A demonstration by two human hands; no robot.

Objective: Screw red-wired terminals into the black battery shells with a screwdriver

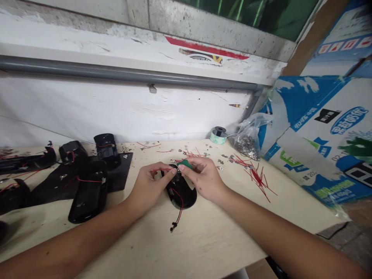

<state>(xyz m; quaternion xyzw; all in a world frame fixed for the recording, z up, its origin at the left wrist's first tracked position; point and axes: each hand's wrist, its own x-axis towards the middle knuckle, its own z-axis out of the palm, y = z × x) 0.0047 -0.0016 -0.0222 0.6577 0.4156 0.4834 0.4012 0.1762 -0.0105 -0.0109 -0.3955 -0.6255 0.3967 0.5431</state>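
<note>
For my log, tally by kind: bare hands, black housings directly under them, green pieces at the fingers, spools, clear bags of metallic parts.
Bare hands, left hand and right hand: 2
Glossy black plastic housing under them: 1
Small green piece in the right grip: 1
Round pale green and black spool: 1
Clear plastic bag of small metallic parts: 1
Total: 6

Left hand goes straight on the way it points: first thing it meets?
Probably the right hand, at its thumb, or the green piece it pinches, both just ahead; depth leaves which comes first unclear.
</note>
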